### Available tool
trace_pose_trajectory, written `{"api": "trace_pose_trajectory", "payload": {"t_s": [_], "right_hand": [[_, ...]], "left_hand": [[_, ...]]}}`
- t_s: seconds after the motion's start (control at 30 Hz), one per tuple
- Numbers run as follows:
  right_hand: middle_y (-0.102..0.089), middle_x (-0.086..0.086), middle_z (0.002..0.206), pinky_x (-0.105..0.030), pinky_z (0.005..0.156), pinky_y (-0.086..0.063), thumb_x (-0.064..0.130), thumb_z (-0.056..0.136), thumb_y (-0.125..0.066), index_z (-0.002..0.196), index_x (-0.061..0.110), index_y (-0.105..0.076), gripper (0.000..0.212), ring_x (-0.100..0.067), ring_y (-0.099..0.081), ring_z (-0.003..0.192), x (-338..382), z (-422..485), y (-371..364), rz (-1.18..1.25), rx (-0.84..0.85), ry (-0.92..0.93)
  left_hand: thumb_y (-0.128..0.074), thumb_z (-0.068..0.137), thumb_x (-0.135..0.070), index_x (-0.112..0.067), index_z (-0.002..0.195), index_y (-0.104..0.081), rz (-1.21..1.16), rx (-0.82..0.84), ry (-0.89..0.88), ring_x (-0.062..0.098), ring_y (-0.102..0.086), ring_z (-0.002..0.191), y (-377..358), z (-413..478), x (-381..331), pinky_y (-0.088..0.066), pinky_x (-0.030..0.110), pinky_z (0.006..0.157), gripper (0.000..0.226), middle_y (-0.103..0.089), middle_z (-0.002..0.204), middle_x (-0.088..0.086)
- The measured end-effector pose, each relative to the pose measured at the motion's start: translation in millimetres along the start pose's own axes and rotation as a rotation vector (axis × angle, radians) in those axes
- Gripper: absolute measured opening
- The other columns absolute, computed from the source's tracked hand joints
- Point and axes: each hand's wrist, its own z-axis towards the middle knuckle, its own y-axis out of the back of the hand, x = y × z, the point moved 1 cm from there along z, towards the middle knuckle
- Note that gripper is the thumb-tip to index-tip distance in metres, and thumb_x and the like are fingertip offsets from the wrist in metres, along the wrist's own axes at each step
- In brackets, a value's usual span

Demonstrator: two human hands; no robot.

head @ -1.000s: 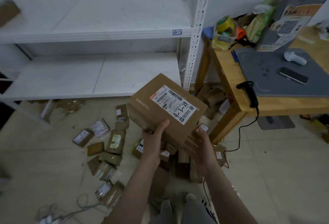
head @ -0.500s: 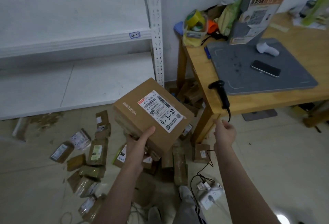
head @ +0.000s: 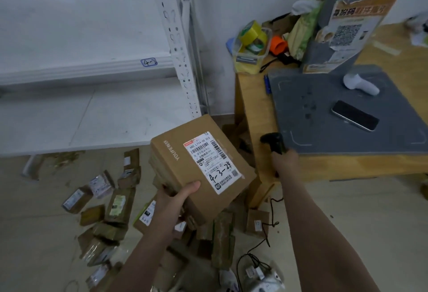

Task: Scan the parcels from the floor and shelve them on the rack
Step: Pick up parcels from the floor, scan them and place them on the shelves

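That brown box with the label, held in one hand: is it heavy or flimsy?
Probably light: the left hand alone holds the cardboard box by one corner, tilted. Likely stiff: its edges look straight, not sagging. Matte cardboard seems unlikely to slip.

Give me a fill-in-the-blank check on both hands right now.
The left hand holds a cardboard box hand-marked ____.
The right hand is at the black ____ on the wooden table's edge.
On the grey mat lies a dark, flat ____.
Missing: 4-3-24; scanner; phone.
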Motion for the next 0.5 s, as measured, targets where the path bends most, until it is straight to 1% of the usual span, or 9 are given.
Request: {"api": "trace_pose_trajectory", "payload": {"t_s": [0.07,0.13,0.17,0.27,0.33,0.37,0.43,0.47,0.5], "right_hand": [[-0.062,-0.020,0.115,-0.045,0.087,-0.053,0.010,0.093,-0.055,0.126,0.001,-0.052,0.035,-0.036,-0.060,0.104,-2,13,-8,-0.040,0.027,-0.015],[-0.061,-0.022,0.119,-0.045,0.087,-0.051,0.007,0.093,-0.054,0.129,0.001,-0.051,0.037,-0.038,-0.059,0.108,-3,20,-15,-0.063,0.049,-0.007],[-0.061,-0.022,0.120,-0.045,0.089,-0.051,0.006,0.093,-0.053,0.131,0.001,-0.051,0.039,-0.039,-0.058,0.110,-2,21,-17,-0.075,0.067,-0.006],[-0.060,-0.021,0.121,-0.047,0.093,-0.050,0.006,0.090,-0.052,0.135,0.004,-0.050,0.044,-0.040,-0.057,0.112,2,21,-23,-0.037,0.104,-0.011],[-0.063,-0.019,0.115,-0.046,0.088,-0.051,0.008,0.088,-0.055,0.133,0.008,-0.055,0.045,-0.038,-0.060,0.107,6,12,-24,0.058,0.111,0.002],[-0.065,-0.016,0.108,-0.046,0.084,-0.051,0.010,0.087,-0.058,0.127,0.010,-0.058,0.041,-0.037,-0.062,0.103,8,4,-23,0.115,0.115,0.023],[-0.065,-0.011,0.091,-0.045,0.078,-0.051,0.014,0.086,-0.065,0.107,0.015,-0.065,0.021,-0.035,-0.064,0.093,16,-17,-19,0.231,0.119,0.095],[-0.063,-0.008,0.084,-0.043,0.075,-0.048,0.015,0.086,-0.068,0.096,0.019,-0.065,0.011,-0.032,-0.063,0.087,21,-31,-13,0.287,0.128,0.127],[-0.062,-0.004,0.077,-0.041,0.073,-0.045,0.015,0.086,-0.069,0.087,0.022,-0.064,0.009,-0.027,-0.060,0.080,27,-48,-7,0.341,0.151,0.156]], "left_hand": [[-0.095,0.027,-0.062,-0.031,0.144,-0.042,0.025,-0.026,-0.001,0.025,-0.060,0.120,1,1,-5,-0.052,0.052,0.099,0.132,-0.063,0.133,-0.001],[-0.094,0.031,-0.062,-0.031,0.144,-0.043,0.040,-0.034,-0.006,0.022,-0.063,0.117,3,0,-11,-0.055,0.046,0.092,0.128,-0.065,0.130,-0.003],[-0.093,0.034,-0.062,-0.031,0.144,-0.043,0.049,-0.046,-0.011,0.022,-0.063,0.116,4,0,-14,-0.056,0.046,0.092,0.125,-0.066,0.129,-0.003],[-0.092,0.035,-0.066,-0.033,0.145,-0.041,0.082,-0.099,-0.051,0.023,-0.062,0.117,6,-2,-21,-0.051,0.053,0.101,0.127,-0.066,0.129,-0.005],[-0.092,0.033,-0.067,-0.034,0.145,-0.039,0.079,-0.114,-0.082,0.023,-0.063,0.117,4,-5,-23,-0.049,0.054,0.103,0.128,-0.066,0.128,-0.005],[-0.091,0.034,-0.065,-0.034,0.145,-0.038,0.072,-0.122,-0.087,0.023,-0.062,0.117,4,-6,-23,-0.048,0.055,0.104,0.127,-0.066,0.128,-0.005],[-0.091,0.035,-0.062,-0.034,0.146,-0.037,0.059,-0.131,-0.098,0.023,-0.062,0.117,2,-7,-25,-0.048,0.056,0.104,0.127,-0.065,0.128,-0.004],[-0.092,0.034,-0.061,-0.033,0.147,-0.036,0.053,-0.129,-0.106,0.023,-0.063,0.117,2,-8,-26,-0.048,0.056,0.104,0.129,-0.066,0.128,-0.004],[-0.094,0.036,-0.060,-0.032,0.147,-0.035,0.050,-0.126,-0.115,0.023,-0.063,0.116,2,-8,-26,-0.048,0.055,0.103,0.128,-0.066,0.127,-0.004]]}}
